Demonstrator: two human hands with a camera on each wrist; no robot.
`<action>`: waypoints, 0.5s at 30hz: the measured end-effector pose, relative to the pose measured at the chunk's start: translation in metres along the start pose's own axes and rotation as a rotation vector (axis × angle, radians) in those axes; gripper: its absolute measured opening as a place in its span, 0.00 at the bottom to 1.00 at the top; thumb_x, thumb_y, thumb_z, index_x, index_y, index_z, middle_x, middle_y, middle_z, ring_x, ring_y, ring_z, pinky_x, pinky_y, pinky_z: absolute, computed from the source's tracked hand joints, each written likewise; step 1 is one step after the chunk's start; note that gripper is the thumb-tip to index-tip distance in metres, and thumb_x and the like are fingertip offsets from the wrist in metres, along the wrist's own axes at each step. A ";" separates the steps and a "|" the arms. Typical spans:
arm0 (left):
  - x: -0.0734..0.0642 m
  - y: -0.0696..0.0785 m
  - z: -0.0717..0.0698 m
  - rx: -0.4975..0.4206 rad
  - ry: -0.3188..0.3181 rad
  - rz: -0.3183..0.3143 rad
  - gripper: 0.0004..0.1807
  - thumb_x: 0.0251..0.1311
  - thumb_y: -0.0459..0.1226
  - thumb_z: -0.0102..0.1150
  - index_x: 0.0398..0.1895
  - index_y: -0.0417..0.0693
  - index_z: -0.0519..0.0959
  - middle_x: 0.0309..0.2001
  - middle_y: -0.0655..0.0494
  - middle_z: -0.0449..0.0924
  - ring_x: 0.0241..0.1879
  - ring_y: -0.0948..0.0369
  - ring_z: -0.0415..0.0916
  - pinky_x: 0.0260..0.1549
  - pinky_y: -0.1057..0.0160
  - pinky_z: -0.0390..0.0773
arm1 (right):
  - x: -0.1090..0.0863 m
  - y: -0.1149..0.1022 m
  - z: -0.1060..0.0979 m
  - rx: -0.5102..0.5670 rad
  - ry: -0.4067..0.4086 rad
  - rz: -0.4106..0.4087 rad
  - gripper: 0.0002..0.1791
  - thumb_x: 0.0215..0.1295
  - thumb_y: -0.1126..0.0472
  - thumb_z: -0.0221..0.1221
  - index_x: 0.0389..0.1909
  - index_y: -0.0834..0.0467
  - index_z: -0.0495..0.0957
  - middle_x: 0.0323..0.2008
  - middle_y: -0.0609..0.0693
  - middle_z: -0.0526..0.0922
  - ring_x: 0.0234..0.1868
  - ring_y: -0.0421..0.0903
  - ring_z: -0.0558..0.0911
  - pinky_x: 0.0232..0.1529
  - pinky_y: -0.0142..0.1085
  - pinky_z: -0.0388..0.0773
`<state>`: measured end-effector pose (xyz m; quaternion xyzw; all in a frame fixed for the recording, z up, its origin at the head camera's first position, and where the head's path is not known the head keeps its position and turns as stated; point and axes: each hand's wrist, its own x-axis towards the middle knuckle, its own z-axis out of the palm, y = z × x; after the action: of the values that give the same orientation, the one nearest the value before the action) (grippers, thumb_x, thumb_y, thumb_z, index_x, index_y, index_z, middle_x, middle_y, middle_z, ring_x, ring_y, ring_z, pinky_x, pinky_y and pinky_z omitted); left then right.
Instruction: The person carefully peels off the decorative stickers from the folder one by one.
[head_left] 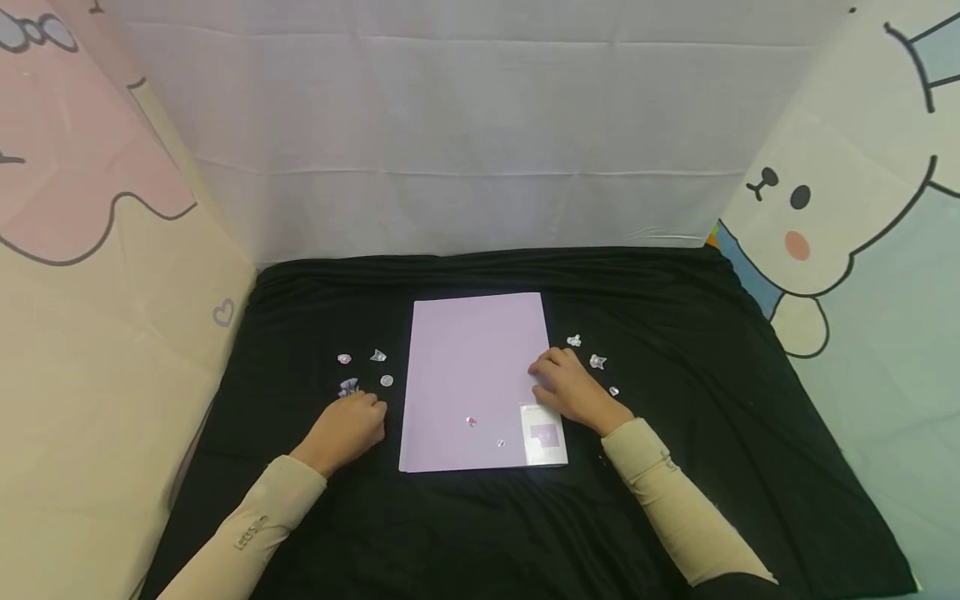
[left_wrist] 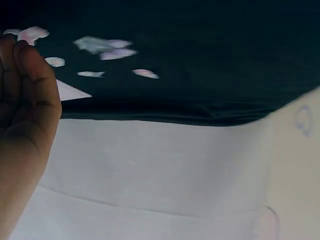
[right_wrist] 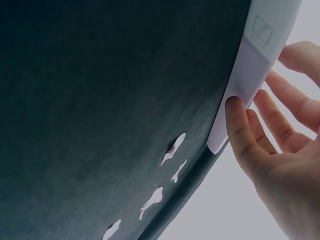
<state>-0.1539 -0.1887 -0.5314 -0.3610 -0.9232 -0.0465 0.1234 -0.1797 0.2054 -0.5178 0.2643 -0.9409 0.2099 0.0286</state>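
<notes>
A pale lilac folder or sheet stack (head_left: pixel 480 358) lies on the black cloth. My left hand (head_left: pixel 348 429) is low over the cloth to its left, fingers bent, beside a purple bow-shaped sticker (head_left: pixel 348 386). In the left wrist view, a small pinkish piece (left_wrist: pixel 33 35) shows right at its fingertips; I cannot tell whether they pinch it. My right hand (head_left: pixel 573 387) rests on the lilac folder's right edge, fingers spread and gently bent. Below those fingers, a clear card with a lilac square (head_left: pixel 543 436) lies at the folder's lower right corner.
Left of the folder are several small stickers, among them a pink one (head_left: pixel 344 359) and a round one (head_left: pixel 386 381). To the right lie others, including a star-like one (head_left: pixel 597 362). Two tiny pieces, one a pink gem shape (head_left: pixel 471 422), sit on the folder. White fabric (head_left: pixel 480 167) hangs behind.
</notes>
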 end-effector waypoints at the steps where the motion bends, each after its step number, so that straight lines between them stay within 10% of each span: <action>1: -0.005 -0.002 -0.002 0.000 -0.007 -0.013 0.04 0.49 0.29 0.67 0.22 0.40 0.80 0.22 0.51 0.75 0.22 0.56 0.73 0.24 0.58 0.77 | 0.000 0.000 0.000 0.000 -0.001 0.003 0.15 0.63 0.64 0.65 0.50 0.62 0.81 0.49 0.57 0.77 0.51 0.54 0.72 0.55 0.47 0.73; 15: -0.039 -0.016 -0.017 -0.077 -0.107 -0.159 0.09 0.51 0.31 0.70 0.21 0.47 0.79 0.21 0.57 0.73 0.22 0.56 0.72 0.22 0.55 0.74 | 0.000 0.000 0.001 -0.003 -0.011 0.021 0.15 0.64 0.63 0.65 0.50 0.62 0.81 0.50 0.57 0.77 0.51 0.54 0.71 0.55 0.47 0.73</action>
<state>-0.1342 -0.2289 -0.5248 -0.2931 -0.9517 -0.0724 0.0557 -0.1797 0.2050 -0.5182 0.2552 -0.9441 0.2074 0.0218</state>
